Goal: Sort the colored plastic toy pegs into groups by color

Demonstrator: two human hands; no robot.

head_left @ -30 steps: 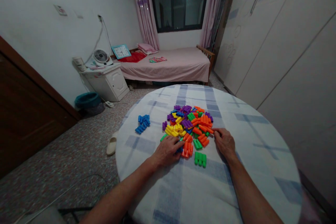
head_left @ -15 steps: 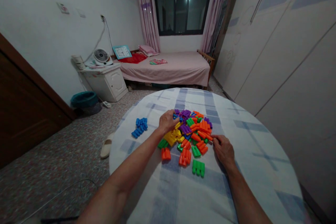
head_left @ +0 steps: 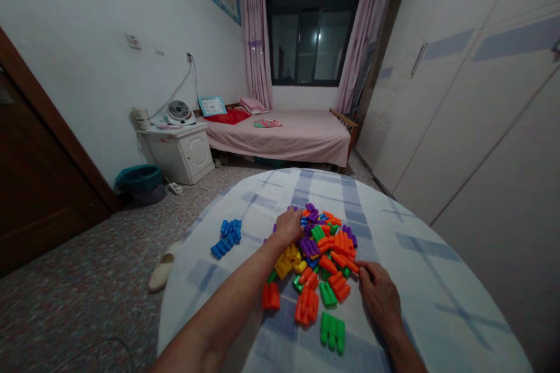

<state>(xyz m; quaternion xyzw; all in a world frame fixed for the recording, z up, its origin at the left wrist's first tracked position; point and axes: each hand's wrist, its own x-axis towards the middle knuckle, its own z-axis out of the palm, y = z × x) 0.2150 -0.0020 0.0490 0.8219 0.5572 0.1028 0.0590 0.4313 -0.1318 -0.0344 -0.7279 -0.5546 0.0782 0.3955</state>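
Note:
A heap of coloured plastic blocks (head_left: 326, 247) in orange, purple, yellow and green lies in the middle of a round table with a checked cloth (head_left: 406, 280). My left hand (head_left: 289, 225) reaches over the far left of the heap, fingers curled down among blue and purple pieces; what it grips is hidden. My right hand (head_left: 380, 297) rests on the cloth at the heap's right near edge, fingertips touching orange blocks. A small group of blue blocks (head_left: 226, 237) lies apart on the left. A green block (head_left: 332, 331) and orange blocks (head_left: 270, 296) sit nearest me.
Beyond the table stand a pink bed (head_left: 284, 134), a white cabinet (head_left: 180, 151) with a fan (head_left: 178, 111), and a teal basin (head_left: 137, 178) on the floor. A slipper (head_left: 161, 273) lies by the table's left edge. White wardrobes (head_left: 472, 105) line the right.
My left hand has moved from the heap's near left edge across to its far side. My right hand has stayed at the heap's right edge. The view has tilted up.

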